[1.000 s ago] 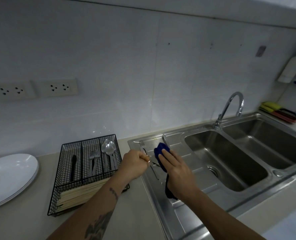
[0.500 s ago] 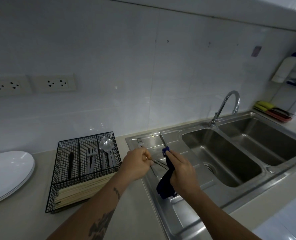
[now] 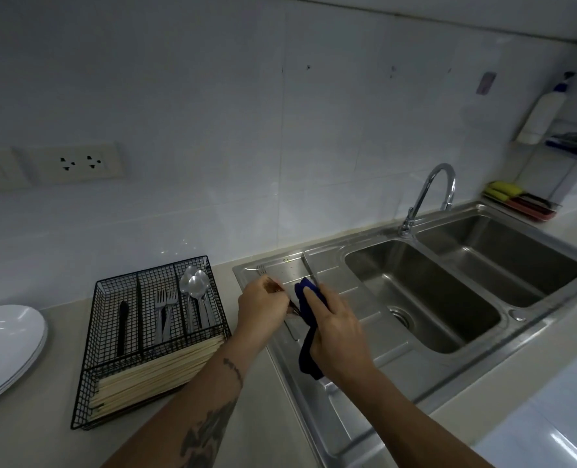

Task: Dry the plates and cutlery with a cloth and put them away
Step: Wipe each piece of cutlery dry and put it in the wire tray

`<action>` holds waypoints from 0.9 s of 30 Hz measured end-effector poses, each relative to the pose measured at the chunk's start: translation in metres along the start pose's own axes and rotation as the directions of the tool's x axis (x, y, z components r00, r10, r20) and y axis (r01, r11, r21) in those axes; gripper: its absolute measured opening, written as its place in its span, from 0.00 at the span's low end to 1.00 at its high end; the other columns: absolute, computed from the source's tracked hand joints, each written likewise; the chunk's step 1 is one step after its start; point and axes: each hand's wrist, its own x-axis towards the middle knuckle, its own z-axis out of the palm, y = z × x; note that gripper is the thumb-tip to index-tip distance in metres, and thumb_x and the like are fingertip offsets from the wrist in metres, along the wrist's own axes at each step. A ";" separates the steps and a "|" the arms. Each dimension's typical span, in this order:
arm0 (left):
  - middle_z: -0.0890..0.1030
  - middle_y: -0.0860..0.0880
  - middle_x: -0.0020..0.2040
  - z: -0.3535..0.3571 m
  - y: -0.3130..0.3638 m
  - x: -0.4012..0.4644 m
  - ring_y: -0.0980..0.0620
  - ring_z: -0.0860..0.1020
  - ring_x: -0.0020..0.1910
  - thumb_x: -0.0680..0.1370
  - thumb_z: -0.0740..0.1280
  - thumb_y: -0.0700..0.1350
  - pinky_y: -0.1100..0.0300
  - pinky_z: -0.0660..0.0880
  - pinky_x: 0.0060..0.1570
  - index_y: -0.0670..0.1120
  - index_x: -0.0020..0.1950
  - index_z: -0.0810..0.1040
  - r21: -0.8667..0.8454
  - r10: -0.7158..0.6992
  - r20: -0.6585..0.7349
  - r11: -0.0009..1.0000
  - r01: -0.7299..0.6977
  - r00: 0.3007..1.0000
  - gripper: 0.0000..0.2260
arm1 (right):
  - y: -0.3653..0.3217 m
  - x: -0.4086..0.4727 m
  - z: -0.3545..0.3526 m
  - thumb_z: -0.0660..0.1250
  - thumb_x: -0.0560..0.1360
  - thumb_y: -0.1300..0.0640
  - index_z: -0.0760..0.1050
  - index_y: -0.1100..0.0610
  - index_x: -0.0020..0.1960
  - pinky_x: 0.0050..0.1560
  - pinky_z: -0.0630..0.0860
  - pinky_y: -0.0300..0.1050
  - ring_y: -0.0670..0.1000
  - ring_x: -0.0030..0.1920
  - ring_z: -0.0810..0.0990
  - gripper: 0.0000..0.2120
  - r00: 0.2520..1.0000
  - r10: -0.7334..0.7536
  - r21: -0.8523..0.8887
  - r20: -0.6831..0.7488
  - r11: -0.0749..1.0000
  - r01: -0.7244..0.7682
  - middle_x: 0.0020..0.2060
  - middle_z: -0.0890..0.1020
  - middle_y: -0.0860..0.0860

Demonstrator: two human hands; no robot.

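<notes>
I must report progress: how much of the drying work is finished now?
Done: white plates stacked on the counter; forks and spoons in the wire caddy. In hand: left hand holds a utensil, right hand wipes it with the blue cloth. Left: a fork on the drainboard.

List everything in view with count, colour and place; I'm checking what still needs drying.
plates: stack, white, counter far left
basket: one, black wire, counter beside sink; holds forks, spoons, one dark piece, pale sticks
sink: one, steel, two bowls, right
tap: one, chrome, behind bowls
fork: one, steel, on drainboard
cloth: one, blue, in right hand
left hand: holds a piece of cutlery, type unclear
right hand: grips cloth
</notes>
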 end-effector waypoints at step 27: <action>0.86 0.41 0.44 -0.017 -0.007 0.003 0.47 0.86 0.44 0.78 0.69 0.36 0.57 0.81 0.44 0.37 0.50 0.81 -0.367 -0.063 0.059 0.927 0.081 0.996 0.03 | 0.019 0.012 0.007 0.68 0.66 0.70 0.78 0.56 0.57 0.44 0.75 0.47 0.56 0.48 0.74 0.21 0.992 0.126 0.039 0.008 0.991 -0.126 0.48 0.79 0.54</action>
